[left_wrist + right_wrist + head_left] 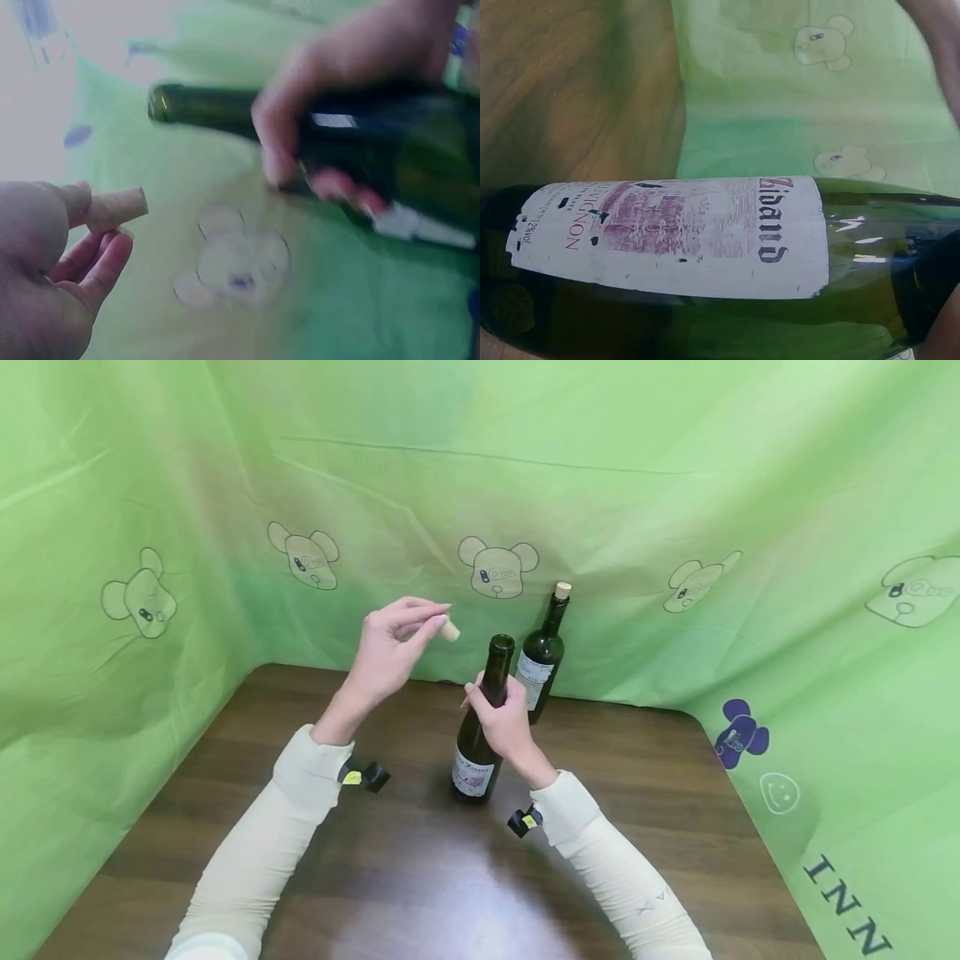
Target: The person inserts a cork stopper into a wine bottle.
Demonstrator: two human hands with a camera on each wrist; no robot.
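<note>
My left hand (393,643) pinches a pale cork (449,628) between thumb and fingertips, up and to the left of an uncorked bottle. In the left wrist view the cork (118,209) points toward the bottle's side, apart from its mouth. My right hand (504,714) is wrapped round the neck and shoulder of that dark green wine bottle (472,739), which stands slightly tilted on the table. Its worn white label (682,240) fills much of the right wrist view. Just behind stands a second wine bottle (543,647) with a cork (563,590) in its mouth, partly hidden by my right hand.
The brown wooden table (600,760) ends at a green cloth (637,493) printed with bear heads, which hangs at the back and both sides. Small black wrist cameras sit on both cuffs.
</note>
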